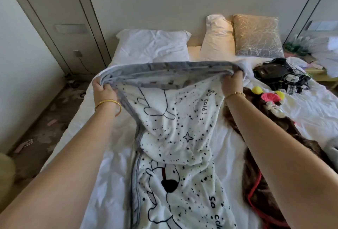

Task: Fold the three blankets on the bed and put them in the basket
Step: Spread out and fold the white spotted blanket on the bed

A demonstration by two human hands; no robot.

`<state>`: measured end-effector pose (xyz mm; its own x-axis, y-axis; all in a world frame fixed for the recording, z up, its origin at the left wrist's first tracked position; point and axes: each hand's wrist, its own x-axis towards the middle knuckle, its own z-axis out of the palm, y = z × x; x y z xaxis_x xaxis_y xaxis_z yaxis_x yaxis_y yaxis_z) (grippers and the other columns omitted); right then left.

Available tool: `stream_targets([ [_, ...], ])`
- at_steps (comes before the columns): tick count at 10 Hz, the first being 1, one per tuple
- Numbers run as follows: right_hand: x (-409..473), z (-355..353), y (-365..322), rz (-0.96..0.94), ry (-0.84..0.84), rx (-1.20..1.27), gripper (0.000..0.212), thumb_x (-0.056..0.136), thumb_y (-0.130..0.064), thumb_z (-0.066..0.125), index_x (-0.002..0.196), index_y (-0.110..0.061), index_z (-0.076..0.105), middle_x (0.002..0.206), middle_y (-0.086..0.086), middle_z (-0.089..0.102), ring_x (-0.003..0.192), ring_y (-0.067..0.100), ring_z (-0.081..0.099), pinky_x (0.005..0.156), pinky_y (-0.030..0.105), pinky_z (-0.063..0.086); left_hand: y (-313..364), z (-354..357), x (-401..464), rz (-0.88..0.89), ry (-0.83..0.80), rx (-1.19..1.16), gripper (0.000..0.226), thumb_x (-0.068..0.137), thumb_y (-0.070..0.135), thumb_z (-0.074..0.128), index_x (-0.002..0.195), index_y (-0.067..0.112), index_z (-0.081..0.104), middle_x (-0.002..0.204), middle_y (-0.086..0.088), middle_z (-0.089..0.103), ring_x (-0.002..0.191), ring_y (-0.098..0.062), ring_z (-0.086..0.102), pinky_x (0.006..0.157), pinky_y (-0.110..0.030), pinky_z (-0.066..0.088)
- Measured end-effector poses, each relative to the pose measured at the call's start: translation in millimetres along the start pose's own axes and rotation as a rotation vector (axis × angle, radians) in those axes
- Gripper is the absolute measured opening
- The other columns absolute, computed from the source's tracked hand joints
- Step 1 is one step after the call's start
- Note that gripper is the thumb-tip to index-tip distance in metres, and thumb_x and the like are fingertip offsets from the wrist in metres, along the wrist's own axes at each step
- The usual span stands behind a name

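The bed is covered by a rumpled white sheet. At its head lie a flat white pillow, a cream pillow standing on edge against the wall, and beside that a tan and grey cushion. A white blanket printed with black specks, cartoon figures and lettering runs down the middle of the bed, its far end lifted off the sheet. Just beside it on the right lies a brown furry blanket with a red edge and bright pompoms. A black device with tangled cables sits near the far right corner
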<state>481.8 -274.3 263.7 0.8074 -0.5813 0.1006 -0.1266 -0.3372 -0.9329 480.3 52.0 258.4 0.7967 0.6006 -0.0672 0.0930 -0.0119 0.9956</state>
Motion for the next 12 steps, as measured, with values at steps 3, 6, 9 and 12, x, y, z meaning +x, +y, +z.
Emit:
stream_targets([
  [3, -62, 26, 95, 0.011, -0.522, -0.761, 0.047, 0.096, -0.010, 0.037, 0.141, -0.005, 0.027, 0.131, 0.018, 0.047, 0.105, 0.032, 0.056, 0.085, 0.038, 0.046, -98, -24, -19, -0.194, -0.321, 0.794, 0.035, 0.095, 0.020, 0.042, 0.118, -0.003, 0.053, 0.117, -0.025, 0.059, 0.105, -0.039, 0.059, 0.088, -0.041, 0.052],
  [6, -93, 40, 172, 0.440, -1.366, -1.474, 0.031, 0.096, -0.015, 0.036, 0.106, 0.003, 0.060, 0.127, 0.017, 0.055, 0.101, 0.027, 0.060, 0.096, 0.033, 0.042, -211, -30, -41, -0.942, -0.963, 1.263, 0.033, 0.101, 0.019, 0.034, 0.100, -0.006, 0.055, 0.118, -0.015, 0.064, 0.085, -0.018, 0.069, 0.078, -0.020, 0.054],
  [9, 65, 96, 47, -0.024, -0.053, -0.026, 0.055, 0.093, 0.001, 0.032, 0.146, -0.003, 0.015, 0.145, 0.016, 0.036, 0.130, 0.028, 0.038, 0.103, 0.027, 0.034, -90, 123, 87, -0.163, -0.185, 0.085, 0.038, 0.096, 0.018, 0.035, 0.133, 0.020, 0.044, 0.132, -0.011, 0.053, 0.117, -0.031, 0.054, 0.099, -0.046, 0.046],
  [12, 59, 87, 45, -0.283, -0.129, -0.167, 0.062, 0.090, 0.006, 0.030, 0.148, -0.010, 0.016, 0.152, 0.013, 0.024, 0.138, 0.025, 0.027, 0.114, 0.029, 0.021, -68, 109, 86, 0.221, -0.284, 0.259, 0.047, 0.099, 0.022, 0.033, 0.146, 0.029, 0.025, 0.144, -0.003, 0.042, 0.125, -0.023, 0.046, 0.101, -0.022, 0.034],
])
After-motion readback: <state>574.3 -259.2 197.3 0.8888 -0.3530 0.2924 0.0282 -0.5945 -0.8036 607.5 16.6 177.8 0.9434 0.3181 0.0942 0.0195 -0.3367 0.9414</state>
